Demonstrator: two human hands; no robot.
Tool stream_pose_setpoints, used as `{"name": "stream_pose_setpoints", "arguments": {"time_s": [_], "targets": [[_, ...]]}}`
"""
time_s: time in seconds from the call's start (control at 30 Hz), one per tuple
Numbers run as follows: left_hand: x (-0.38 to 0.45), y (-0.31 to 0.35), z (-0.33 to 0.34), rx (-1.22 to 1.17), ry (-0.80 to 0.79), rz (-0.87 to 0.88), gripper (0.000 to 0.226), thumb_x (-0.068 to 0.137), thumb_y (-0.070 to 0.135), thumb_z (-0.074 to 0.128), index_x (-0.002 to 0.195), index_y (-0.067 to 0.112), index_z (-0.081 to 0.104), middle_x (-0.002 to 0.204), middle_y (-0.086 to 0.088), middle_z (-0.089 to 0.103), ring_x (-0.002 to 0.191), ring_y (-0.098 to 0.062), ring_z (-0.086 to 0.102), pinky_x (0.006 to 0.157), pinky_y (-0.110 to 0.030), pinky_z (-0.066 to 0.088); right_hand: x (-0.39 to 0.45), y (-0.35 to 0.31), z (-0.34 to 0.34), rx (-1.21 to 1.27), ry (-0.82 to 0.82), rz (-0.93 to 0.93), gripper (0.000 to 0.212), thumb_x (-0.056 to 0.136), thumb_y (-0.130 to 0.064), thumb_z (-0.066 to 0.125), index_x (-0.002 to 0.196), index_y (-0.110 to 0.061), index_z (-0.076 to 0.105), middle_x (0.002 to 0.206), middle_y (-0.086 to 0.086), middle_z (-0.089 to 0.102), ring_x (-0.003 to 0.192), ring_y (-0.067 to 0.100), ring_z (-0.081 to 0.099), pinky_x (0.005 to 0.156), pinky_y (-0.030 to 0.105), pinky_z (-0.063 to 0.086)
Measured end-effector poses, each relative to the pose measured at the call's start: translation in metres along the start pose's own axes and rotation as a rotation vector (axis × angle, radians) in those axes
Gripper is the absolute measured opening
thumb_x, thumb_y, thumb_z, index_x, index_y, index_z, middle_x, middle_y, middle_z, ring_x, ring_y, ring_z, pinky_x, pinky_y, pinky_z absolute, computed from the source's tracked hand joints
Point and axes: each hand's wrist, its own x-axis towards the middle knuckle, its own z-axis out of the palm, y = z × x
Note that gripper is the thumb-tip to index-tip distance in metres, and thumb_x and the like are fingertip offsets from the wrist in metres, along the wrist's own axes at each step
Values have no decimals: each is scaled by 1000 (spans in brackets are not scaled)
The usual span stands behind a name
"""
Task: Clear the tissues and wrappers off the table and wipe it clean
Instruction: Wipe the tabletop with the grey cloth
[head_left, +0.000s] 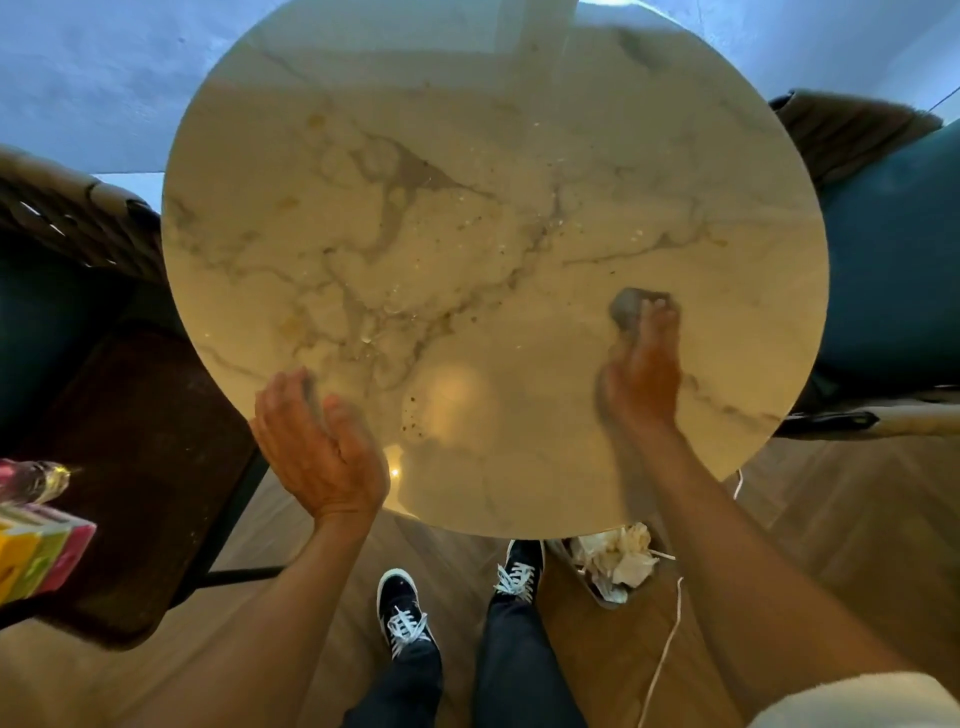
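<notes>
A round marble table (467, 156) fills the middle of the view, wet with scattered droplets near its centre. My right hand (644, 374) lies on the table's right side, its fingers pressing a small grey cloth (626, 306) flat against the top; both are blurred. My left hand (317, 441) is at the near left rim, palm turned inward and fingers relaxed, holding nothing. Crumpled tissues (621, 558) fill a bin on the floor under the near edge of the table.
A dark chair (135, 467) stands at the left, carrying a colourful tissue box (36, 556) and a bottle (31, 480). A teal chair (893, 260) is at the right. A white cord (665, 654) runs over the wooden floor beside my feet.
</notes>
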Motion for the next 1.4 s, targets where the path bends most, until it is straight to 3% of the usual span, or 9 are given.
{"name": "stream_pose_setpoints", "arguments": {"time_s": [0.3, 0.4, 0.53, 0.67, 0.77, 0.87, 1.13, 1.27, 1.4], "targets": [[0, 1, -2, 17, 7, 8, 44, 95, 33, 30, 129, 11, 47, 130, -10, 48, 125, -26, 42, 107, -51, 31, -76, -107, 66, 107, -253, -454, 55, 85, -13, 31, 132, 6, 52, 139, 27, 48, 133, 41, 43, 113, 51, 32], [4, -5, 1, 50, 8, 17, 45, 97, 34, 29, 129, 8, 47, 131, -14, 47, 126, -31, 42, 106, -53, 32, -111, -137, 63, 189, -414, -596, 70, 85, -35, 21, 135, 4, 49, 143, 24, 45, 136, 36, 40, 116, 48, 26], [5, -4, 2, 81, 12, 27, 47, 98, 34, 30, 128, 3, 47, 128, -20, 48, 121, -36, 44, 104, -53, 34, -107, -144, 41, 603, -632, -263, 47, 100, -29, 30, 142, -16, 46, 144, 6, 50, 133, 18, 44, 113, 36, 33], [-6, 12, -1, 81, 64, 84, 45, 96, 30, 32, 125, -2, 47, 121, -23, 48, 116, -38, 44, 103, -48, 33, -51, -95, -32, 996, -503, 98, 31, 99, -12, 43, 123, -18, 61, 102, -1, 65, 80, 3, 60, 67, 18, 49], [-24, 22, 10, 134, 74, 93, 46, 96, 31, 32, 124, -2, 49, 124, -24, 50, 120, -38, 43, 106, -44, 28, 10, -26, -89, 878, -158, 84, 31, 101, -7, 41, 126, -11, 59, 101, 1, 64, 73, -8, 58, 64, 11, 45], [-34, 23, 18, 182, 135, 8, 48, 94, 33, 35, 125, -1, 50, 128, -24, 48, 123, -38, 41, 109, -48, 27, 74, 42, -115, 530, 21, 46, 36, 102, -24, 40, 136, -20, 52, 130, -1, 58, 115, 7, 55, 98, 26, 45], [-34, 17, 23, 197, 165, -34, 46, 93, 30, 39, 126, 0, 49, 128, -23, 49, 122, -38, 42, 109, -45, 30, 132, 81, -56, -69, -93, -60, 51, 103, -15, 33, 151, -3, 22, 161, 14, 12, 149, 29, 4, 121, 36, 3], [-34, 29, 20, 157, 145, -85, 49, 94, 33, 34, 127, -1, 48, 130, -22, 47, 124, -36, 41, 110, -39, 26, 106, 32, -23, -37, -171, -254, 51, 101, -17, 35, 149, -2, 29, 159, 15, 19, 148, 30, 11, 120, 33, 4], [-36, 37, 17, 128, 139, -112, 50, 95, 36, 31, 129, 4, 46, 133, -18, 43, 127, -31, 38, 109, -40, 27, 32, -29, 26, 49, -239, -531, 46, 91, -4, 39, 135, 7, 48, 143, 28, 42, 135, 46, 36, 112, 54, 30]]}}
